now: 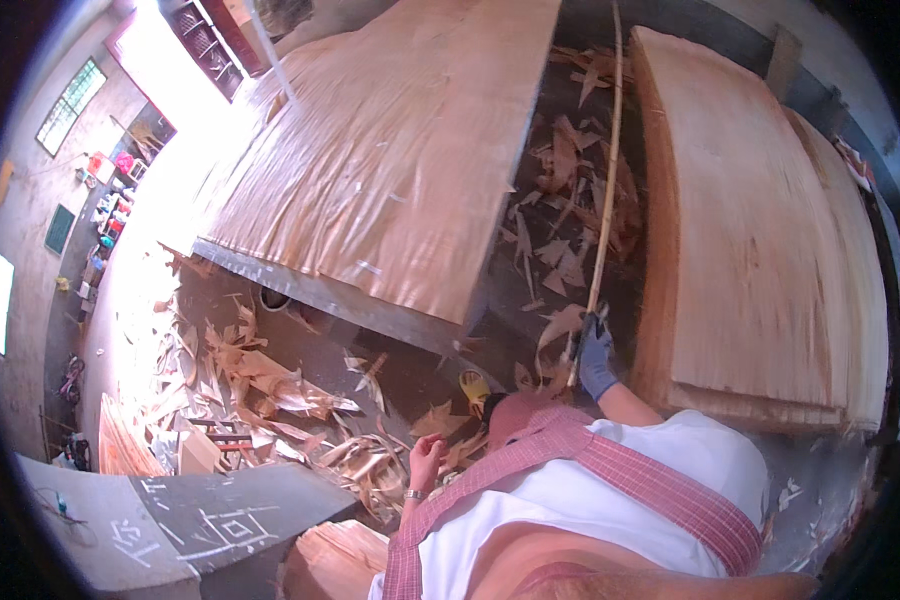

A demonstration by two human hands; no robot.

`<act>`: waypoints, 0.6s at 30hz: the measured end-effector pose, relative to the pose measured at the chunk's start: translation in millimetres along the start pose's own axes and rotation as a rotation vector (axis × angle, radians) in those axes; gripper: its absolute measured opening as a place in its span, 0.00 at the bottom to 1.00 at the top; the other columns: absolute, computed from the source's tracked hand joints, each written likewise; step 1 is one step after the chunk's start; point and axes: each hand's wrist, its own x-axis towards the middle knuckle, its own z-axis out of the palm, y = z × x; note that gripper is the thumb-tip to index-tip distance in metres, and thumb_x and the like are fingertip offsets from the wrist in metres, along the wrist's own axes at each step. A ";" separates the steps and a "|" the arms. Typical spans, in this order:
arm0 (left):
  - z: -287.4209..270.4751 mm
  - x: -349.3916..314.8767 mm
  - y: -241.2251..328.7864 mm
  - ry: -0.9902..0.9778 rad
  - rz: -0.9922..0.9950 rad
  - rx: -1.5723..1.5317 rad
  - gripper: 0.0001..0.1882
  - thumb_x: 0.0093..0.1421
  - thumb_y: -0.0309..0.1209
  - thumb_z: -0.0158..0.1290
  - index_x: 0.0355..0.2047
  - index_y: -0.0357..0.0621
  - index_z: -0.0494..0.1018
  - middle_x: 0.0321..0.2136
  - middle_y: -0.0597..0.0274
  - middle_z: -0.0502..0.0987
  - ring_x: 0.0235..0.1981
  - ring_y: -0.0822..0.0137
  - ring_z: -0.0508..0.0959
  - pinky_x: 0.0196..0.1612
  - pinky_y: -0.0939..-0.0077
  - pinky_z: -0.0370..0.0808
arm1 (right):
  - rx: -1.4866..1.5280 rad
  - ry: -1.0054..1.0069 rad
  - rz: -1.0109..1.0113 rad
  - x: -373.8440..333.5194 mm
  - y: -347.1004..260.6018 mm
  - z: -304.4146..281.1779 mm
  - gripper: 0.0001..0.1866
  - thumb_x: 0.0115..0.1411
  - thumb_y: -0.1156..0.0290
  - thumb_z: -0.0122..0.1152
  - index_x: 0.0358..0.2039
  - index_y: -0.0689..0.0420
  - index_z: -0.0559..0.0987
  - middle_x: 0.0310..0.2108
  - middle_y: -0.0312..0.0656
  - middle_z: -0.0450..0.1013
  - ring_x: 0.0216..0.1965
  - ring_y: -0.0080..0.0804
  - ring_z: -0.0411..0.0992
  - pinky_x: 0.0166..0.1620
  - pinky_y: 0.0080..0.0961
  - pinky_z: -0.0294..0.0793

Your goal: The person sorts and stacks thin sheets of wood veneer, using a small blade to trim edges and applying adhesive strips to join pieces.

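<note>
Neither of my hands shows in the head view. A person in a white shirt and a pink checked scarf bends low right in front of me. Their blue-gloved hand grips a long thin bamboo stick that runs up the gap between two veneer stacks. Their bare hand, with a wristband, hangs beside wood scraps on the floor. A blurred skin-toned shape lies along the lower edge; I cannot tell what it is.
A broad stack of veneer sheets lies at the upper left and another stack at the right. Torn veneer scraps litter the floor and the gap. A grey chalk-marked slab sits at the lower left.
</note>
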 end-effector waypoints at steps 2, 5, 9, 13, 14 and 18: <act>-15.7 37.6 19.1 0.005 0.019 0.001 0.12 0.63 0.30 0.52 0.46 0.41 0.72 0.35 0.62 0.79 0.31 0.74 0.78 0.31 0.81 0.75 | -0.113 -0.046 -0.197 37.1 18.8 59.6 0.14 0.65 0.54 0.54 0.32 0.51 0.73 0.15 0.29 0.65 0.12 0.20 0.61 0.15 0.20 0.59; -66.4 104.1 53.6 -0.008 0.014 0.042 0.14 0.63 0.30 0.52 0.48 0.40 0.71 0.34 0.63 0.79 0.30 0.74 0.78 0.31 0.81 0.74 | -0.209 -0.112 -0.185 87.4 24.0 166.0 0.11 0.64 0.58 0.55 0.33 0.52 0.74 0.16 0.30 0.66 0.11 0.21 0.61 0.14 0.21 0.61; -130.8 133.6 154.5 -0.027 0.017 0.088 0.14 0.63 0.31 0.52 0.48 0.40 0.71 0.33 0.65 0.78 0.30 0.75 0.77 0.31 0.81 0.74 | -0.048 -0.265 0.156 77.6 6.8 314.6 0.15 0.60 0.56 0.61 0.41 0.52 0.75 0.20 0.35 0.70 0.13 0.23 0.65 0.16 0.22 0.65; -203.5 201.2 231.4 -0.014 0.149 0.020 0.13 0.62 0.32 0.53 0.46 0.42 0.73 0.32 0.67 0.78 0.30 0.74 0.78 0.31 0.82 0.74 | 0.086 -0.414 0.249 73.8 19.3 394.4 0.23 0.60 0.50 0.59 0.49 0.51 0.72 0.25 0.37 0.73 0.17 0.24 0.68 0.18 0.22 0.68; -213.5 219.5 258.2 -0.010 0.161 -0.071 0.13 0.62 0.32 0.54 0.46 0.42 0.73 0.31 0.67 0.78 0.30 0.74 0.77 0.31 0.82 0.74 | 0.143 -0.438 0.262 71.9 25.3 406.8 0.24 0.61 0.49 0.58 0.50 0.51 0.72 0.26 0.37 0.73 0.18 0.24 0.69 0.18 0.23 0.69; -313.1 331.3 335.5 -0.018 0.365 -0.206 0.13 0.61 0.32 0.54 0.45 0.42 0.72 0.30 0.66 0.76 0.27 0.74 0.75 0.29 0.82 0.74 | 0.419 -0.528 0.534 18.7 34.5 453.1 0.25 0.63 0.44 0.50 0.54 0.46 0.70 0.22 0.34 0.72 0.20 0.25 0.70 0.23 0.25 0.73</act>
